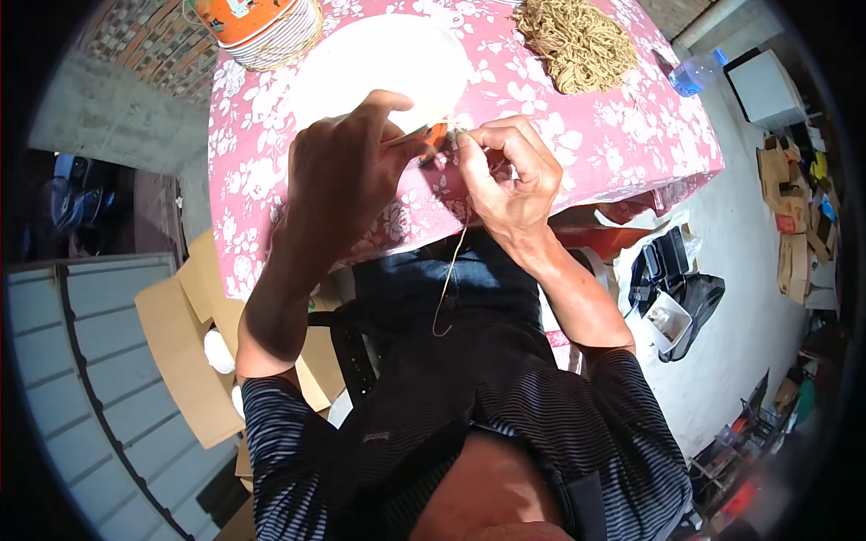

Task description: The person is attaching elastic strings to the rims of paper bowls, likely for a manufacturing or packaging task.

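Note:
Above the near part of the table, my left hand (347, 162) is closed with thumb and fingers around a small orange piece (435, 137) with a dark edge. Most of that piece is hidden behind my fingers, so its full shape cannot be made out. My right hand (514, 176) pinches a thin tan cord (448, 279) close beside the orange piece. From the pinch the cord hangs over the table edge toward my lap, its lower end curled. Both hands are nearly touching.
A pink flowered tablecloth (622, 144) covers the table. On it are a glaring white round surface (397, 54), an orange container wrapped in pale cord (262, 36) and a heap of tan cord (577, 45). A blue-tinted bottle (695, 76) stands right; cardboard (171, 329) lies left.

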Available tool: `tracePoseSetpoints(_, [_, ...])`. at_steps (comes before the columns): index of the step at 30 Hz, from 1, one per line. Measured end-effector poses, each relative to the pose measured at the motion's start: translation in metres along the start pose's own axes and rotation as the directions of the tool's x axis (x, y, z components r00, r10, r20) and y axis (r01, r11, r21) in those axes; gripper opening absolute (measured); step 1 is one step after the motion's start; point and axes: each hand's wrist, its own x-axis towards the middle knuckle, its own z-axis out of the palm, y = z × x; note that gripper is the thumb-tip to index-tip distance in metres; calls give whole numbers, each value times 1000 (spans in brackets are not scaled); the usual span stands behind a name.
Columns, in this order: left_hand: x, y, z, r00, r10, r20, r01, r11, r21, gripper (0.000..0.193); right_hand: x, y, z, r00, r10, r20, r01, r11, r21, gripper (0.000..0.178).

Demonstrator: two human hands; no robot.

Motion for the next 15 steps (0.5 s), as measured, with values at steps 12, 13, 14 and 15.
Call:
tracePoseSetpoints(12, [1,-1,3,999,22,-33,-23,999,-30,36,-1,-2,3,999,30,-23,-30,999,25,9])
tracePoseSetpoints(13, [1,-1,3,999,28,-34,-29,999,-34,36,-2,-2,4,999,40,-9,-39,999,35,9])
tracePoseSetpoints(14, [1,-2,3,999,34,-36,-35,999,-37,36,-2,-2,4,999,49,5,-49,998,45,8])
tracePoseSetpoints(15, [0,-2,3,999,34,-36,-35,999,-36,36,-2,-2,5,999,49,5,-49,998,45,8])
